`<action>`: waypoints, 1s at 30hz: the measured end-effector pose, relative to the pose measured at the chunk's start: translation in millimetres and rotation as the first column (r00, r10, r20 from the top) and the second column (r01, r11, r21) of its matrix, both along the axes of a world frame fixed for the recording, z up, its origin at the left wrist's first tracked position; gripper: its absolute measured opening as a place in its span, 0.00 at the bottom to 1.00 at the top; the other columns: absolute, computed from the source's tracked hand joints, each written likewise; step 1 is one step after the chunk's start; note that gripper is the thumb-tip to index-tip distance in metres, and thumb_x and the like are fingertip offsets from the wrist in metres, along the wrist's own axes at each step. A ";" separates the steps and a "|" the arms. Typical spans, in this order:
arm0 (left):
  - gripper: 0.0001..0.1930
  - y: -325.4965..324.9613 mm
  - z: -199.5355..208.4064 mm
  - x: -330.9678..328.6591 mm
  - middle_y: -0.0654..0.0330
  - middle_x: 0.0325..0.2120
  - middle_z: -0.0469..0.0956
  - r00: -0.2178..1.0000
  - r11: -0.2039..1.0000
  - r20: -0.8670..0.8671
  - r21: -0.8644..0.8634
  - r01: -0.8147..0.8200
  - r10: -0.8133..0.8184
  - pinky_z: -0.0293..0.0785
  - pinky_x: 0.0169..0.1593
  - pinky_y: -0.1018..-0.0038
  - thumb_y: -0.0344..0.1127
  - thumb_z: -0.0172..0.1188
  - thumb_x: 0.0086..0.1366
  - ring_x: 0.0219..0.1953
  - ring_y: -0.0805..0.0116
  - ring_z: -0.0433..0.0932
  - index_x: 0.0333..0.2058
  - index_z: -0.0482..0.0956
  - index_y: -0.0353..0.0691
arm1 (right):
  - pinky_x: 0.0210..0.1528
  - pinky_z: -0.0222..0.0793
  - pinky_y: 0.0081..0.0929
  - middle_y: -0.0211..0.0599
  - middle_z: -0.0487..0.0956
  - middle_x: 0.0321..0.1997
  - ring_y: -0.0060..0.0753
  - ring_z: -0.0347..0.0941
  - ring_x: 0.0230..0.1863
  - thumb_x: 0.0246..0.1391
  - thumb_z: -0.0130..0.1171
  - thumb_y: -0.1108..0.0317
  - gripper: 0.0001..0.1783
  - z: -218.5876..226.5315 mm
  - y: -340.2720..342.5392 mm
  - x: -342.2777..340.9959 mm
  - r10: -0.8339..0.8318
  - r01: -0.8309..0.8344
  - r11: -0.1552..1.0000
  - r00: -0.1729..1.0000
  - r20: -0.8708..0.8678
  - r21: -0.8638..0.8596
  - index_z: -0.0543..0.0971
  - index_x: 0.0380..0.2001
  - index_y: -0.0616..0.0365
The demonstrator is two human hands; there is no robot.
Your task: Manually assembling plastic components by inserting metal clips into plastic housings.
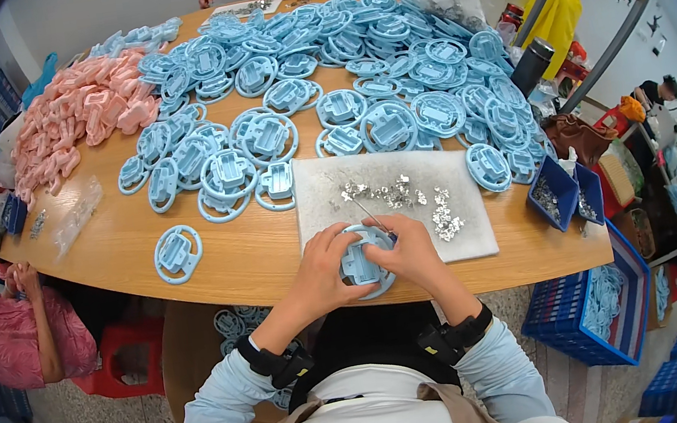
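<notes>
Biggest thing here is the wooden table (111, 226), which has a curved edge. A huge heap of light blue plastic parts (267, 135) spreads over its far side and middle, with a smaller pile of pink parts (95, 107) to the left of it. Down on the floor to the right there's a blue crate (557, 319) with more light blue stuff in it. A whitish mat (320, 205) lies right in front of the person, and two little blue bins (563, 180) sit side by side at the table's right edge.

Hands are close together, both on one light blue piece (359, 267) at the mat's near edge. The left hand (322, 267) grips its left side, the right hand (408, 247) has the other side and also holds a thin metal tool (367, 209) pointing up and left. Smallest of all: shiny metal bits (447, 220) scattered in loose clusters on the mat.
</notes>
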State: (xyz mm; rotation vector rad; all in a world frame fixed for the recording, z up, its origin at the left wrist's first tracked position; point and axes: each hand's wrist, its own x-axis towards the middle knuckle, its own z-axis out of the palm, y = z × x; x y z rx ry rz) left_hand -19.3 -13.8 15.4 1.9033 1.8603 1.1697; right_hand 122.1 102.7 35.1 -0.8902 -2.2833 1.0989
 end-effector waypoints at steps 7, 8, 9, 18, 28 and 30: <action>0.27 -30.3 16.4 -3.7 0.57 0.44 0.75 0.432 0.969 0.888 -0.224 0.107 0.157 0.72 0.49 0.71 0.45 0.67 0.54 0.46 0.68 0.75 0.48 0.72 0.34 | 0.34 0.70 0.26 0.41 0.77 0.29 0.35 0.76 0.31 0.32 0.65 0.65 0.23 21.1 -25.1 -10.5 0.038 -0.042 0.999 0.992 -0.121 -0.026 0.80 0.37 0.61; 0.24 -37.0 19.4 -9.3 0.59 0.42 0.77 0.182 0.926 0.950 -0.293 0.238 0.253 0.73 0.46 0.73 0.44 0.65 0.58 0.44 0.71 0.76 0.48 0.72 0.34 | 0.33 0.70 0.25 0.40 0.77 0.29 0.34 0.75 0.30 0.32 0.65 0.65 0.22 27.2 -32.2 -13.0 0.052 -0.056 0.998 0.991 -0.120 -0.026 0.80 0.37 0.61; 0.22 -45.7 20.0 -12.1 0.60 0.41 0.77 0.123 0.936 0.961 -0.271 0.226 0.248 0.73 0.46 0.74 0.43 0.63 0.59 0.42 0.72 0.77 0.47 0.73 0.35 | 0.32 0.70 0.25 0.40 0.77 0.28 0.34 0.75 0.30 0.32 0.65 0.65 0.22 30.8 -39.8 -16.7 0.068 -0.071 0.997 0.991 -0.119 -0.026 0.80 0.36 0.61; 0.11 -153.9 -5.4 -11.8 0.62 0.32 0.80 0.163 0.911 0.897 -0.400 -0.099 0.411 0.74 0.39 0.78 0.34 0.61 0.60 0.33 0.76 0.77 0.39 0.80 0.32 | 0.41 0.72 0.31 0.43 0.77 0.38 0.41 0.76 0.39 0.38 0.66 0.65 0.25 -0.7 -108.0 -41.7 0.557 -0.554 0.830 0.816 -0.157 0.067 0.77 0.44 0.58; 0.21 -185.0 -11.5 -153.9 0.47 0.47 0.72 0.753 0.759 -0.109 0.024 -0.651 0.649 0.64 0.56 0.64 0.31 0.58 0.56 0.51 0.49 0.69 0.50 0.71 0.32 | 0.24 0.63 0.22 0.37 0.79 0.29 0.26 0.68 0.21 0.45 0.63 0.69 0.14 -6.3 -73.4 -27.1 0.420 -0.434 0.900 0.890 -0.174 -0.048 0.80 0.38 0.59; 0.21 -165.3 -12.3 -178.1 0.45 0.53 0.67 0.797 0.816 -0.212 0.009 -0.578 0.566 0.61 0.58 0.62 0.30 0.56 0.58 0.54 0.46 0.66 0.51 0.70 0.34 | 0.24 0.64 0.22 0.37 0.78 0.25 0.26 0.69 0.21 0.47 0.61 0.70 0.10 -9.0 -71.2 -15.5 0.404 -0.412 0.911 0.898 -0.173 -0.008 0.81 0.34 0.59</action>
